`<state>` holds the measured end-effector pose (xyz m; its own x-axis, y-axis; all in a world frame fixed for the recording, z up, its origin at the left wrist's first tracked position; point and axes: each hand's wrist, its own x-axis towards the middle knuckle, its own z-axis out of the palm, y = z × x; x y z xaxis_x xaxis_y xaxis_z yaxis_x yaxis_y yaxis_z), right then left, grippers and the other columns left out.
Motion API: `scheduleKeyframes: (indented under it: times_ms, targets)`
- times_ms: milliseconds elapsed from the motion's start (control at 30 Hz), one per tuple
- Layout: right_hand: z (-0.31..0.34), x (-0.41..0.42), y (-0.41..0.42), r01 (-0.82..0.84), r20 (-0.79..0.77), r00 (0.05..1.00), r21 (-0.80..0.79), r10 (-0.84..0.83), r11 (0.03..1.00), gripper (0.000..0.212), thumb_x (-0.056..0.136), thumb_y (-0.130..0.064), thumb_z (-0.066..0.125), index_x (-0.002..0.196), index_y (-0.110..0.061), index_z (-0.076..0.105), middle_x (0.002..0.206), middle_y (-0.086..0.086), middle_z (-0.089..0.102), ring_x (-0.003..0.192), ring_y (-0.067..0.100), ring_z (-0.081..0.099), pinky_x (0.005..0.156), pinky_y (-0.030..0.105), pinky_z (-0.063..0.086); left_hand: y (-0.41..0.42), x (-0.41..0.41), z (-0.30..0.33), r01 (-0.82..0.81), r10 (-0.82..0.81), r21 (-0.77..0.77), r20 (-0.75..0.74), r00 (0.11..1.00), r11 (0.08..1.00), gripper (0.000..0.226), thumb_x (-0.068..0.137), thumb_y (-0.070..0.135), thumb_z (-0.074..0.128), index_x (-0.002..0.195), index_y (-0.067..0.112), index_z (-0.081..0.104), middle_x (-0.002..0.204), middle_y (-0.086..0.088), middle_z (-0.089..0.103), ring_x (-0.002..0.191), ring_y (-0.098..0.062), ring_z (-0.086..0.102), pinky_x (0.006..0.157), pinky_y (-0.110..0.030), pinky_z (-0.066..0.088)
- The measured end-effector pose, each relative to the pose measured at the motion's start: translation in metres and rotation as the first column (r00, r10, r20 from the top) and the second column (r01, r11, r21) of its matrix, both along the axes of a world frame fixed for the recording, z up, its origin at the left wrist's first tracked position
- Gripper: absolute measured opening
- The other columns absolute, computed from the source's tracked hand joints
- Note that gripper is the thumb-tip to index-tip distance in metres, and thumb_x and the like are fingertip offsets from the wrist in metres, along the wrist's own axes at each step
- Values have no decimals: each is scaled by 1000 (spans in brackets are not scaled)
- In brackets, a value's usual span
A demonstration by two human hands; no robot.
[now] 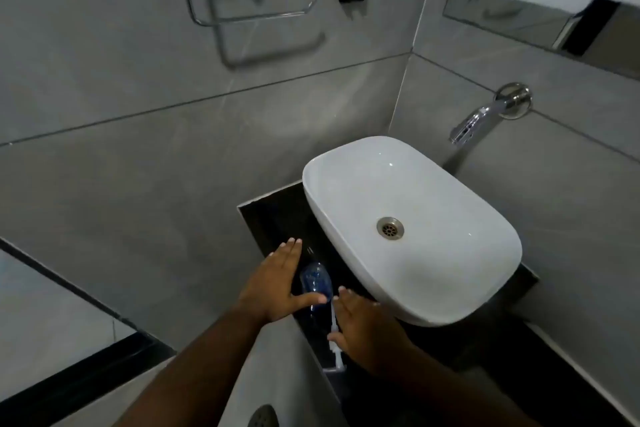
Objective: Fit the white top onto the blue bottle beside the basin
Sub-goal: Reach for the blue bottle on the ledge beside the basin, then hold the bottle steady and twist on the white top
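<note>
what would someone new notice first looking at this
The big white basin on its dark counter fills the middle right, with a chrome tap on the grey wall behind it. Beside it, the left hand steadies a blue bottle while the right hand holds the white top.

Glossy white ceramic basin (pixel 450 288), polished chrome tap (pixel 471 123), translucent plastic bottle (pixel 317 282).

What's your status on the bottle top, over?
Left hand open, thumb against blue bottle on the dark counter. Right hand at the white pump top, grip unclear. Top not seated yet. Basin close on the right; nothing blocking.
</note>
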<state>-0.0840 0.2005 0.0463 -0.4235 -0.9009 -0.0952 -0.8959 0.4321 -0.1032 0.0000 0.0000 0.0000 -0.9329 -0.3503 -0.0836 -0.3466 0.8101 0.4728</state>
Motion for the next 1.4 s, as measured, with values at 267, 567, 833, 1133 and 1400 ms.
scheduleKeyframes:
  times_ms: [267, 567, 833, 1133, 1400]
  targets:
    - [-36, 17, -13, 225, 322, 902, 218, -288, 950, 44, 85, -48, 57, 103, -7, 62, 109, 13, 64, 97, 28, 63, 81, 33, 49, 7, -7, -12, 57, -58, -25, -23, 998, 998, 114, 73, 90, 32, 155, 15, 5, 163, -9, 7, 149, -22, 2, 119, -37, 5]
    - [-51, 23, -16, 421, 323, 824, 200, -465, 885, 38, 87, -34, 56, 120, -16, 54, 110, 8, 68, 100, 26, 65, 85, 33, 53, 6, -10, -21, 23, -23, 18, -16, 1000, 1000, 104, 75, 89, 33, 154, 25, 12, 164, -8, 9, 149, -26, 6, 117, -43, 10]
    - [7, 0, -25, 463, 303, 856, -95, -418, 881, 27, 81, -23, 66, 98, -19, 46, 95, 3, 68, 75, 14, 63, 62, 19, 46, -10, -15, -20, 48, -49, -26, -24, 999, 999, 99, 82, 78, 46, 155, 21, 10, 164, -9, 5, 149, -25, 0, 117, -41, 5]
    - [107, -55, -38, 268, 296, 936, -243, -192, 932, 25, 80, -30, 65, 103, -21, 61, 85, -4, 59, 74, 13, 54, 58, 14, 36, -31, -31, -12, 153, -161, -168, -33, 986, 974, 123, 71, 92, 38, 153, 11, -5, 162, -12, -6, 148, -22, -6, 118, -37, -1]
    - [109, -54, -60, 81, 309, 950, -105, -45, 991, 29, 80, -34, 66, 107, -24, 60, 95, 0, 67, 77, 11, 56, 66, 21, 42, -41, -39, -9, 269, -257, -286, 78, 963, 920, 114, 78, 88, 33, 154, 12, -4, 162, -12, -8, 149, -26, -9, 121, -43, -2]
